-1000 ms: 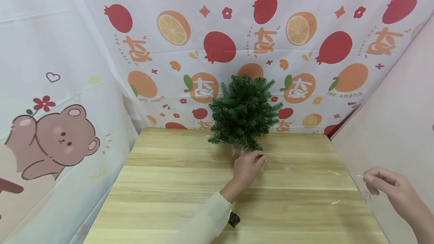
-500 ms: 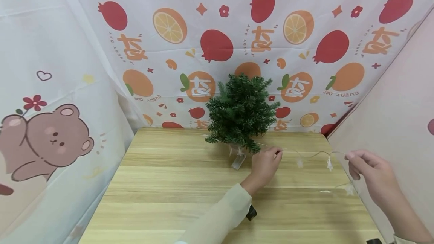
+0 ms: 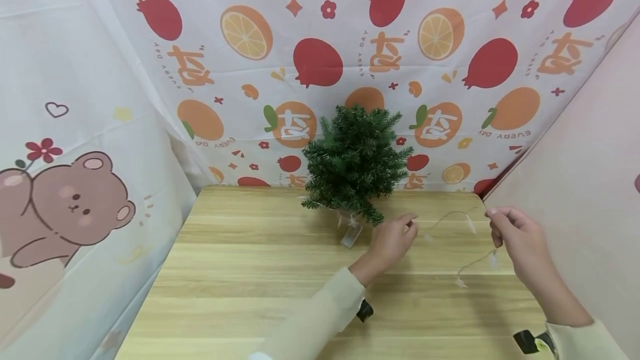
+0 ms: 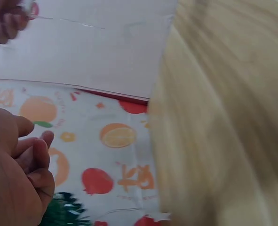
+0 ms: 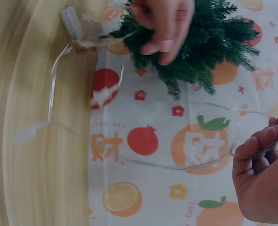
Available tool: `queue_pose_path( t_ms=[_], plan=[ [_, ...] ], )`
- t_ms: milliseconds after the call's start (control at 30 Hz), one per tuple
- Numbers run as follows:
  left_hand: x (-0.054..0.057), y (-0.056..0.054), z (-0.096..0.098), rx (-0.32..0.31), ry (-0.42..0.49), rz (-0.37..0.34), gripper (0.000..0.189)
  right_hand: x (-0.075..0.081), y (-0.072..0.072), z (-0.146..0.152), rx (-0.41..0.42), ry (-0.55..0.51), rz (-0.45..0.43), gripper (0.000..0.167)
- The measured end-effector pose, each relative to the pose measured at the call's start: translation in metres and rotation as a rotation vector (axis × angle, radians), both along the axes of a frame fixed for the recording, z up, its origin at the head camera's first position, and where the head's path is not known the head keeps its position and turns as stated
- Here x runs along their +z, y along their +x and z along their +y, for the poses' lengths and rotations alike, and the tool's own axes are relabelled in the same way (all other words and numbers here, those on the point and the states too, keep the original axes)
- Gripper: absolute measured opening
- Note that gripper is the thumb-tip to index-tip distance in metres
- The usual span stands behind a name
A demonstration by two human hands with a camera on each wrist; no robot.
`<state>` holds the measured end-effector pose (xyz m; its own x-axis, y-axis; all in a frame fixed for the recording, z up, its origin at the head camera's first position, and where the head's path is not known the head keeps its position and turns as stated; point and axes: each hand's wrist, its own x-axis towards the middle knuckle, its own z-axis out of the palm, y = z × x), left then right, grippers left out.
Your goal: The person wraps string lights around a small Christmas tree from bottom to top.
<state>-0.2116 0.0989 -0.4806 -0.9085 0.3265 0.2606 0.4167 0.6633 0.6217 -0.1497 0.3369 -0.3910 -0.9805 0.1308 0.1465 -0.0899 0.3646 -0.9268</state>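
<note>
A string of star-shaped fairy lights [image 3: 471, 224] on thin clear wire runs between my hands, right of a small green artificial pine tree [image 3: 356, 160]. My right hand [image 3: 522, 240] pinches the wire, and another length with stars hangs below it. My left hand [image 3: 392, 242] is just right of the tree's lowest branch. Its fingers are curled with the tips together at the wire, partly hiding the pinch. At the tree's foot lie a clear rectangular box [image 3: 351, 235] and a star. In the right wrist view, looped wire and a blurred star [image 5: 103, 96] hang near the left hand.
The tree stands at the back of a wood-grain table [image 3: 240, 282]. Close behind it hangs a fruit-print cloth [image 3: 280, 82]. A bear-print curtain [image 3: 80, 204] borders the left side, and a pale wall [image 3: 590, 171] the right.
My left hand has moved right from the tree's base, uncovering the clear box. My right hand has come left and slightly up, bringing the wire and its hanging stars over the table.
</note>
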Motion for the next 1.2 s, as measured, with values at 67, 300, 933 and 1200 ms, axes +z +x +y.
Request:
queue_pose_path(
  t_ms=[67, 300, 933, 1200],
  plan=[
    [0.011, -0.002, -0.002, -0.016, 0.051, 0.002, 0.033, -0.003, -0.006, -0.003, 0.013, -0.014, -0.031, 0.022],
    [0.042, -0.009, 0.000, -0.100, 0.061, 0.020, 0.034, -0.017, -0.022, -0.023, 0.012, 0.131, -0.078, 0.031],
    [0.058, -0.027, -0.004, -0.260, 0.170, 0.044, 0.027, -0.002, -0.026, -0.067, 0.180, 0.270, -0.037, 0.036],
    [0.065, -0.038, -0.013, -0.238, 0.314, -0.035, 0.024, -0.001, -0.015, -0.068, 0.214, 0.342, -0.032, 0.032]
  ],
)
